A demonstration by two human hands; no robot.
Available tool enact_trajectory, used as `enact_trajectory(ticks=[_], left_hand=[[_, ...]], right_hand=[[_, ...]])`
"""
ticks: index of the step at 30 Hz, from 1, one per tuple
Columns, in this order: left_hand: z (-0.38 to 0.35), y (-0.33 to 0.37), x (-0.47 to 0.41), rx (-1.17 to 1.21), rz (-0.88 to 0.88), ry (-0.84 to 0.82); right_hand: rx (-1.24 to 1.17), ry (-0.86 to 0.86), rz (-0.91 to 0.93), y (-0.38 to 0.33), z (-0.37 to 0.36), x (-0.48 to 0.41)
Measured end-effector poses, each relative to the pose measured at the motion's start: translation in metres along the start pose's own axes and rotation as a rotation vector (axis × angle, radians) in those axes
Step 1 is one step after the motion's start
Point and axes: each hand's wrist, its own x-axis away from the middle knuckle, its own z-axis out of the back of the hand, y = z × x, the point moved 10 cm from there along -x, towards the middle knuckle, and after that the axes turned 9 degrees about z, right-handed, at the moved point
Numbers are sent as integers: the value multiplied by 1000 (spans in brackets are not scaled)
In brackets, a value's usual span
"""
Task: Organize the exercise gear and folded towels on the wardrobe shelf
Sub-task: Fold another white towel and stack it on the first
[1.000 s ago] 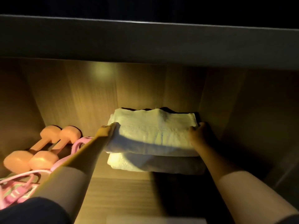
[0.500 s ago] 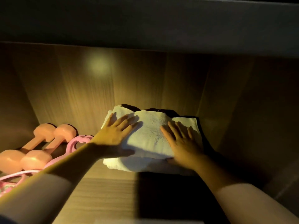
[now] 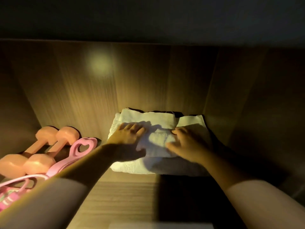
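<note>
A stack of folded white towels (image 3: 158, 119) sits at the back middle of the wooden wardrobe shelf (image 3: 118, 195). My left hand (image 3: 127, 134) lies flat on the stack's left top, fingers straight. My right hand (image 3: 186, 146) presses flat on the right top, slightly blurred. Two peach dumbbells (image 3: 38, 152) lie side by side at the left. Beside them lies a pink heart-shaped exercise ring (image 3: 79, 149), with a pink cord (image 3: 18, 180) and more pink gear at the lower left, partly hidden by my left sleeve.
The wardrobe's wooden back wall (image 3: 148, 76) and side walls close in the shelf. A dark shelf edge (image 3: 148, 19) hangs overhead. Bare shelf shows in front of the towels; the right side lies in deep shadow.
My hands left the towel stack's sides and came to rest flat on its top. The view has moved closer to the shelf.
</note>
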Motion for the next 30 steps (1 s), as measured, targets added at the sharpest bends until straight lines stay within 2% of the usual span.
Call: enact_trajectory(ticks=[2,3,6,9,12,14,17,19,22,25,30], left_hand=[[19,-8,-15,62,92,52],[22,-5,-21,58,114,63],[5,6,-26,-13,156,41],[-13,0,-24,-12,264,-8],[-16,-2,-26,-14,284,-41],[-3,-1,-23,-16,263,14],[25,16,-3,-25,27,213],[20,19,14,-52,-94,192],[-4,9,19,-237,-34,33],[-3,9,12,-298,94,39],[14,12,7,-219,97,100]], right_hand=[[-139,79,-33,4,20,-16],[-86,80,-31,3,22,-23],[291,-38,34,-8,-6,-26],[294,-43,-48,8,-17,-23],[348,-32,-48,9,-15,-23],[285,41,-45,0,-11,-18],[127,95,6,-21,-8,-6],[299,2,41,-23,-17,6],[583,-66,-27,-5,-17,18],[740,118,-61,-16,8,25],[842,278,20,-34,25,19]])
